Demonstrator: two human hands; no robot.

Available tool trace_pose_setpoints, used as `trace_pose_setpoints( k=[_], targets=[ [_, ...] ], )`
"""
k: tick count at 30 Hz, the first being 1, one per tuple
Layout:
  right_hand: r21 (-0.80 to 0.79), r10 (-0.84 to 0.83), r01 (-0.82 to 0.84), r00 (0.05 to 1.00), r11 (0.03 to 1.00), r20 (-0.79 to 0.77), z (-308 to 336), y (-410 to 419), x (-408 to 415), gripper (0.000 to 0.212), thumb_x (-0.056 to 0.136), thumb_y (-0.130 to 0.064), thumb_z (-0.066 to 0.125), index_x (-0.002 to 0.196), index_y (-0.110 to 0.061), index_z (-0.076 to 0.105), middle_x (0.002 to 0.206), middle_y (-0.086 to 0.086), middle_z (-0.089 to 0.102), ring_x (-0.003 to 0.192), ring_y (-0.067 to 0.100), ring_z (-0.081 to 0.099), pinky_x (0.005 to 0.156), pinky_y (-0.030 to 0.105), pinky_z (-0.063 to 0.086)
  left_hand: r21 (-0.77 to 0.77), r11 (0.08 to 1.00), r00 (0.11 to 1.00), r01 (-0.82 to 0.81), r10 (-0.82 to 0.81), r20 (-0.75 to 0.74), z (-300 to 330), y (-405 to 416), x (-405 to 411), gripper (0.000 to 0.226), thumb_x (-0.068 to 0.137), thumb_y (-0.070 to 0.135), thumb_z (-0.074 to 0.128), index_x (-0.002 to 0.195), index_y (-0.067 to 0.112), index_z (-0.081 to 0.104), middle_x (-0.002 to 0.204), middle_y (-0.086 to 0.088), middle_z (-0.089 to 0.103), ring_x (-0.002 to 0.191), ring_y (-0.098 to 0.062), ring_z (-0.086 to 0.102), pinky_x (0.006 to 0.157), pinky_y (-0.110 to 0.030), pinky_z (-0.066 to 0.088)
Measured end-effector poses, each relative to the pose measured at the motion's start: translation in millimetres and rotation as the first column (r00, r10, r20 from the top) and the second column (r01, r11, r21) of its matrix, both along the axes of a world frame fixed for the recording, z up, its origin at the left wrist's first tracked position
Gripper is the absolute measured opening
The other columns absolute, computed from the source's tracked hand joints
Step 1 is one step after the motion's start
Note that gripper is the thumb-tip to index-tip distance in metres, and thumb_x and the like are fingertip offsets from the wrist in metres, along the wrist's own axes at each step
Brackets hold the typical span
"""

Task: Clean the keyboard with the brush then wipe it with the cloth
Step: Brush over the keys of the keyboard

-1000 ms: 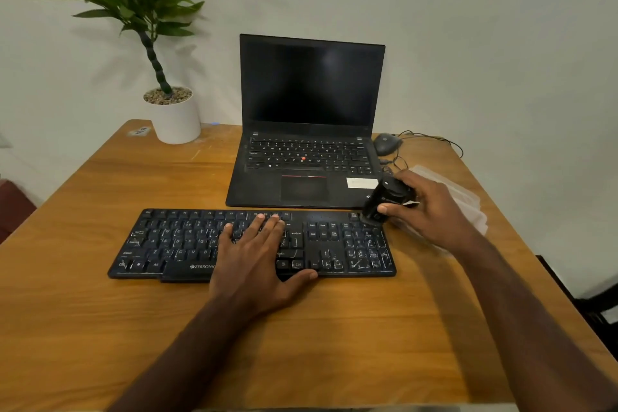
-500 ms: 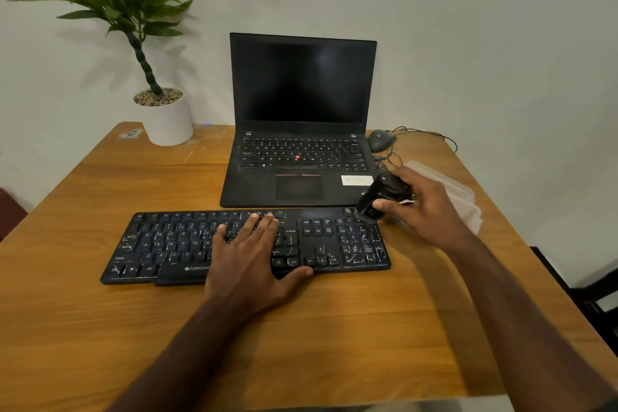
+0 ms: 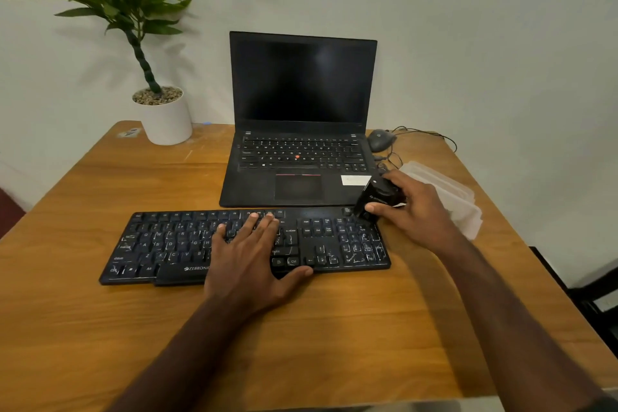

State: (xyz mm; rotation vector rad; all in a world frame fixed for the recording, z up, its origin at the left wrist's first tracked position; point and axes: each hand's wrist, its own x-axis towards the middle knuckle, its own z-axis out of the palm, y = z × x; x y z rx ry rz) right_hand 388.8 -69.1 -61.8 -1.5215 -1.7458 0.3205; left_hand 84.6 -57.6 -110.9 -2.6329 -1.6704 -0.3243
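Since the earlier frames we see little change: our left hand [image 3: 249, 261] stays flat on the keyboard [image 3: 167, 246] and our right hand [image 3: 414, 211] has kept the brush [image 3: 378, 197] at the keyboard's far right corner, while the view has drifted slightly. The left grip is released, fingers straight and pressing the keys near the middle, thumb spread toward the near edge. The right grip is clenched round the brush, a small black thing, with the thumb across its front; its lower end meets the keys above the number pad, though we cannot tell the bristles apart from the dark keys. The keyboard lies across the wooden surface [image 3: 334, 328], just in front of an open laptop [image 3: 301, 117] with a dark screen. Behind our right hand sits a pale translucent box [image 3: 448, 191], partly hidden by the hand; we cannot tell what is in it. A grey mouse [image 3: 379, 139] with a black cable [image 3: 424, 134] rests beside the laptop's far right corner. A potted plant [image 3: 164, 110] in a white pot stands at the far left corner of the surface.
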Motion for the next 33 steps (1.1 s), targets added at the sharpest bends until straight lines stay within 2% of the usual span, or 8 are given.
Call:
trace_pose_setpoints(
  k=[4, 7, 10, 15, 21, 25, 29, 33],
  targets=[
    [0.047, -0.047, 0.047, 0.999, 0.998, 0.003, -4.4, 4.5, -3.4, 0.043, 0.083, -0.026, 0.083, 0.12, -0.018, 0.064, 0.102, -0.003, 0.074, 0.096, 0.009, 0.07, 0.084, 0.028, 0.057, -0.005, 1.0, 1.0, 0.001, -0.001, 0.0, 0.7, -1.4, 0.4, 0.116, 0.07, 0.099, 0.012, 0.154, 0.021, 0.034, 0.16, 0.003, 0.033, 0.15, -0.016, 0.023, 0.118, -0.058, 0.016],
    [0.064, 0.017, -0.012, 0.997, 0.998, -0.077, -2.8, 4.3, -8.8, 0.039, 0.082, -0.02, 0.083, 0.117, -0.013, 0.067, 0.102, -0.004, 0.073, 0.095, 0.008, 0.069, 0.083, 0.023, 0.056, -0.017, 1.0, 1.0, -0.004, 0.004, -0.016, 1.8, -0.3, 1.0, 0.117, 0.07, 0.099, 0.01, 0.155, 0.022, 0.029, 0.162, 0.004, 0.028, 0.151, -0.015, 0.019, 0.119, -0.057, 0.013],
    [-0.008, 0.076, -0.077, 0.993, 0.997, -0.091, -2.7, 4.7, -13.7, 0.037, 0.082, -0.019, 0.082, 0.114, -0.012, 0.067, 0.1, -0.003, 0.072, 0.092, 0.006, 0.068, 0.079, 0.02, 0.055, -0.024, 1.0, 0.999, -0.004, 0.003, -0.034, 1.4, 0.3, 0.8, 0.117, 0.07, 0.1, 0.01, 0.156, 0.022, 0.027, 0.163, 0.004, 0.026, 0.151, -0.015, 0.017, 0.119, -0.057, 0.013],
    [-0.03, 0.081, -0.085, 0.989, 0.996, -0.123, -10.9, 16.7, -41.7, 0.032, 0.083, -0.02, 0.081, 0.11, -0.012, 0.065, 0.095, -0.003, 0.07, 0.087, 0.006, 0.066, 0.072, 0.015, 0.052, -0.028, 1.0, 0.999, -0.01, 0.009, -0.03, 0.9, -0.3, 0.3, 0.117, 0.069, 0.1, 0.01, 0.156, 0.023, 0.027, 0.163, 0.004, 0.026, 0.151, -0.016, 0.017, 0.118, -0.058, 0.014],
    [0.043, 0.06, -0.054, 0.985, 0.998, -0.16, -3.9, 17.2, -43.2, 0.033, 0.085, -0.02, 0.08, 0.113, -0.014, 0.065, 0.098, -0.009, 0.07, 0.094, 0.002, 0.067, 0.08, 0.017, 0.055, -0.034, 0.999, 1.0, -0.008, 0.007, -0.029, 0.8, 0.2, 0.4, 0.117, 0.069, 0.1, 0.011, 0.156, 0.023, 0.026, 0.163, 0.004, 0.025, 0.151, -0.016, 0.017, 0.119, -0.058, 0.013],
    [-0.032, 0.098, -0.103, 0.989, 0.994, -0.113, -1.9, 13.2, -38.3, 0.033, 0.083, -0.02, 0.081, 0.111, -0.014, 0.065, 0.097, -0.006, 0.07, 0.091, 0.006, 0.067, 0.076, 0.017, 0.055, -0.034, 0.999, 1.0, -0.005, 0.004, -0.023, 0.0, 1.5, 0.3, 0.117, 0.07, 0.1, 0.013, 0.156, 0.022, 0.026, 0.163, 0.003, 0.026, 0.151, -0.017, 0.017, 0.118, -0.059, 0.013],
    [0.012, 0.009, -0.009, 1.0, 1.0, -0.027, -8.4, 25.1, -46.5, 0.034, 0.085, -0.027, 0.08, 0.112, -0.016, 0.062, 0.095, -0.006, 0.07, 0.088, 0.007, 0.068, 0.072, 0.02, 0.056, -0.032, 0.999, 1.0, -0.004, 0.003, -0.031, 2.0, 1.2, 0.6, 0.116, 0.07, 0.099, 0.011, 0.156, 0.023, 0.025, 0.163, 0.005, 0.024, 0.152, -0.015, 0.015, 0.119, -0.058, 0.012],
    [0.035, 0.038, -0.035, 0.995, 0.999, -0.091, 0.5, 29.7, -51.8, 0.032, 0.084, -0.024, 0.081, 0.11, -0.016, 0.064, 0.094, -0.01, 0.069, 0.088, -0.001, 0.065, 0.071, 0.011, 0.049, -0.043, 0.999, 0.999, -0.01, 0.008, -0.031, 2.8, -0.6, 0.0, 0.116, 0.07, 0.1, 0.012, 0.157, 0.024, 0.022, 0.164, 0.005, 0.022, 0.152, -0.015, 0.013, 0.12, -0.057, 0.01]
  ],
)
